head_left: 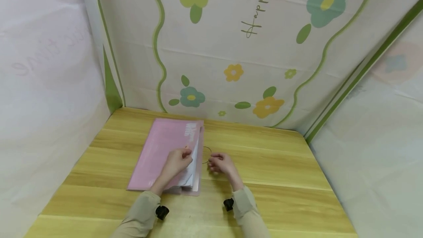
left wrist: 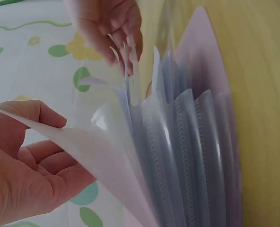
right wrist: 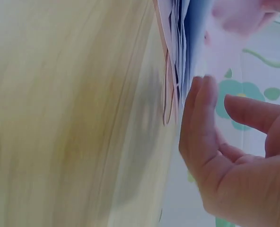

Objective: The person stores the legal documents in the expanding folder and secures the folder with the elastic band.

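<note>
A pink document folder [head_left: 155, 153] lies on the table, its front cover lifted along the right side. My left hand [head_left: 176, 162] pinches the edge of that cover [left wrist: 90, 149]. Between the covers, several clear plastic pockets [left wrist: 178, 142] and white papers [head_left: 190, 172] fan apart. My right hand [head_left: 223, 163] hovers just right of the folder, its thumb and fingers apart in the right wrist view with nothing between them. A thin cord loop [right wrist: 167, 116] sticks out from the folder's right edge, close to the right hand's fingertips.
The wooden table [head_left: 271, 179] runs back to a white cloth [head_left: 205, 47] printed with flowers. Similar cloth walls hang at the left and right. A dark wrist mount [head_left: 162, 212] sits at the left cuff, and another [head_left: 228, 204] at the right.
</note>
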Tool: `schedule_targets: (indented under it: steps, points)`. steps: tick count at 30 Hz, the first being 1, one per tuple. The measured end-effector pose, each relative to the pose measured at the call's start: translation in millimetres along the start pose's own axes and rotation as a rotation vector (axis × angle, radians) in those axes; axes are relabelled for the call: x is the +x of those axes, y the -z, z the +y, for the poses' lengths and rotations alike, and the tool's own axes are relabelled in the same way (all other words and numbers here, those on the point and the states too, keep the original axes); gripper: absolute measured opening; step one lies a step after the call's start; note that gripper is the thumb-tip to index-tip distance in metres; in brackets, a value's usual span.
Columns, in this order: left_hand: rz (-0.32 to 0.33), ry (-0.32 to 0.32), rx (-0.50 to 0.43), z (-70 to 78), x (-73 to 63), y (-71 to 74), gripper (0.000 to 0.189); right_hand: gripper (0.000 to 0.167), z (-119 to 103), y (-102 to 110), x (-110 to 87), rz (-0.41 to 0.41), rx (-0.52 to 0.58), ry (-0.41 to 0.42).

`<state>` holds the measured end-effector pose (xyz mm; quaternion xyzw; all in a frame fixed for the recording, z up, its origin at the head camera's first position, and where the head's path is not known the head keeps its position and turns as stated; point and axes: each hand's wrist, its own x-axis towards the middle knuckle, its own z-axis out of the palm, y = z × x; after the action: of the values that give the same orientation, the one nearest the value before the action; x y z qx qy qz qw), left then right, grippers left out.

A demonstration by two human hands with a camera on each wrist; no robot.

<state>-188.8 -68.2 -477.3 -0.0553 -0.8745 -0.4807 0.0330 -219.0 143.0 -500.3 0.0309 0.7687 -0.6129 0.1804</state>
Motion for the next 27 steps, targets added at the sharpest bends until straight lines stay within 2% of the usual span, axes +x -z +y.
schedule_targets:
  steps: [3, 7, 8, 10, 12, 17, 22, 24, 27]
  points:
    - [-0.008, -0.029, 0.054, -1.4, -1.0, -7.7, 0.035, 0.042, 1.5, 4.5, 0.5, 0.031, -0.063, 0.015]
    - [-0.031, -0.066, 0.140, -3.9, -4.4, -19.3, 0.013, 0.042, 1.3, 6.5, -0.2, 0.054, -0.112, 0.014]
    - [-0.034, -0.070, 0.166, -4.8, -5.5, -22.7, 0.017, 0.043, 1.2, 6.5, -0.6, 0.053, -0.115, 0.007]
    - [-0.037, -0.086, 0.213, -6.2, -8.1, -29.6, 0.031, 0.044, 0.2, 6.0, -1.4, 0.046, -0.101, -0.008]
    - [-0.029, -0.102, 0.260, -7.4, -11.0, -36.2, 0.035, 0.047, -1.0, 5.3, -2.8, 0.029, -0.078, -0.022]
    - [-0.030, -0.145, 0.360, -9.9, -15.1, -48.9, 0.028, 0.052, -3.0, 2.9, -2.8, -0.009, -0.004, -0.039]
    - [-0.018, -0.192, 0.489, -12.1, -16.9, -55.0, 0.022, 0.053, -3.6, 0.7, 0.6, -0.018, 0.022, -0.051]
    - [-0.008, -0.232, 0.535, -12.7, -17.7, -54.7, 0.020, 0.053, -3.4, 0.3, 1.8, -0.017, 0.027, -0.055]
    - [-0.026, -0.304, 0.559, -16.9, -19.5, -50.7, 0.016, 0.054, -1.7, 0.2, 3.7, -0.021, 0.049, -0.062]
